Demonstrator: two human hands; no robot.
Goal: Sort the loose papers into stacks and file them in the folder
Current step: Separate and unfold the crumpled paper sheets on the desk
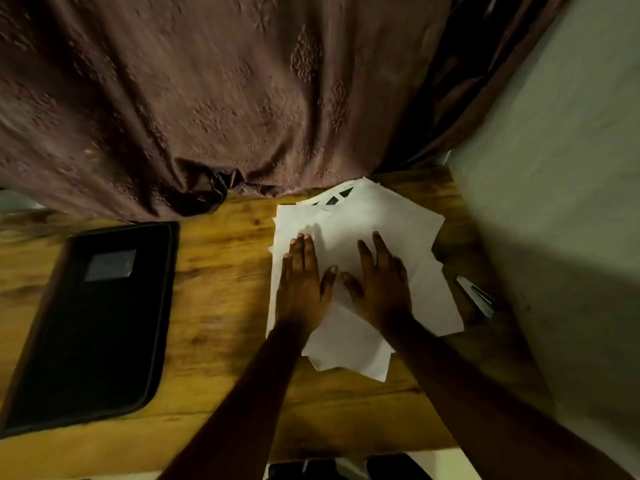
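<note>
Papers [360, 237] are one messy fanned heap on the wooden desk [221, 271], nothing sorted yet by the look of it. Left hand [301, 282] and right hand [377, 285] both lie flat on the heap, fingers straight, gripping nothing. Black folder [100, 323] sits closed, well left of the heap, so stacking and filing are all still to do.

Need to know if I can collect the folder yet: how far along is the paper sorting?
Nothing looks done: the loose papers lie in one untidy heap on the wooden table. In hand: left hand and right hand rest flat on them. Left: stacking and filing; the black folder lies closed.
</note>
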